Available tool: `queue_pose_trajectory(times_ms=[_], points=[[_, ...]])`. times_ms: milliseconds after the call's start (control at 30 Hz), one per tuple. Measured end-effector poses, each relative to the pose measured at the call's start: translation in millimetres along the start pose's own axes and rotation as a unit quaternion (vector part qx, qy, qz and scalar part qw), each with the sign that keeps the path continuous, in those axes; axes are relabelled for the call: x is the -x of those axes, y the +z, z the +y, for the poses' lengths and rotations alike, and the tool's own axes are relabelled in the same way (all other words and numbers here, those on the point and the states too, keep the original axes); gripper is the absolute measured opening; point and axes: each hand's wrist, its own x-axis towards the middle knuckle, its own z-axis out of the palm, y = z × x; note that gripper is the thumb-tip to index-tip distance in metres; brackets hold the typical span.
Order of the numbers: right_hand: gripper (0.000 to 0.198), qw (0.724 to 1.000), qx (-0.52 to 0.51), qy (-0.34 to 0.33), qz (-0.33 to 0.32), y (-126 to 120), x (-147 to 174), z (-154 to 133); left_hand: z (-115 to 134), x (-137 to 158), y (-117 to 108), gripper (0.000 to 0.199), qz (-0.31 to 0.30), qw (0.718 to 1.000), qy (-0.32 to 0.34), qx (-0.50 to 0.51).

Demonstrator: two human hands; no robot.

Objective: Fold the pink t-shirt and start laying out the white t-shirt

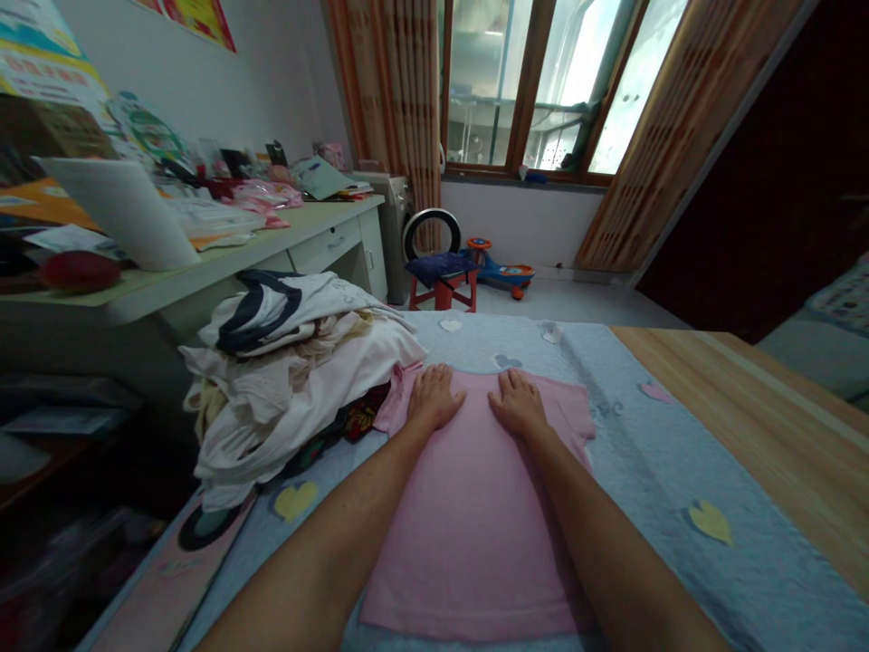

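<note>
A pink T-shirt lies spread out on a blue cloth patterned with hearts, its hem toward me and its neck edge away from me. My left hand rests flat on the shirt near its left shoulder, fingers stretched forward. On the other side of the collar, my right hand presses flat in the same way. Neither hand grips the fabric. Beside the left sleeve sits a heap of clothes, mostly white and cream, which overlaps the cloth.
At left stands a desk crowded with papers and small items. A bare wooden board borders the cloth at right. Beyond the far edge are a red stool with a dark blue item on it and a blue ride-on toy.
</note>
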Motion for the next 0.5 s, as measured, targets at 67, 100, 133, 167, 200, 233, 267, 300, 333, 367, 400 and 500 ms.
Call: queue_pose_trajectory(times_ms=[67, 100, 133, 167, 200, 233, 267, 300, 333, 367, 400, 500], points=[[0.067, 1.000, -0.005, 0.003, -0.002, -1, -5, 5, 0, -1, 1, 0.065, -0.003, 1.000, 0.000, 0.002], [0.067, 1.000, -0.007, 0.006, 0.003, -1, -7, 7, 0, -1, 1, 0.065, -0.005, 1.000, 0.000, 0.003], [0.066, 1.000, -0.008, 0.009, 0.009, -1, -8, 9, 0, -1, 1, 0.065, -0.007, 1.000, 0.000, 0.003], [0.066, 1.000, -0.007, 0.013, 0.015, 0, -10, 11, 0, -2, 1, 0.065, -0.008, 1.000, 0.000, 0.004], [0.065, 1.000, -0.005, 0.016, 0.019, 1, -11, 13, 0, -2, 1, 0.065, -0.009, 1.000, 0.000, 0.005], [0.065, 1.000, -0.003, 0.017, 0.024, 3, -12, 14, 0, -2, 0, 0.065, -0.010, 1.000, -0.001, 0.005], [0.065, 0.999, 0.000, 0.018, 0.027, 4, -12, 15, 0, -2, 0, 0.065, -0.012, 1.000, -0.001, 0.006], [0.066, 0.999, 0.003, 0.018, 0.030, 6, -13, 16, 0, -2, 0, 0.065, -0.013, 1.000, -0.002, 0.008], [0.067, 0.999, 0.003, 0.019, 0.031, 8, -13, 17, 0, -2, -1, 0.065, -0.014, 1.000, -0.003, 0.010], [0.068, 0.999, 0.003, 0.021, 0.032, 9, -13, 17, 0, -2, -1, 0.066, -0.014, 1.000, -0.005, 0.012], [0.070, 0.999, 0.001, 0.025, 0.032, 10, -13, 17, 0, -2, 0, 0.066, -0.013, 1.000, -0.007, 0.014], [0.073, 0.998, -0.004, 0.045, 0.038, 11, -12, 16, 1, -2, 1, 0.069, -0.007, 1.000, -0.017, 0.013]])
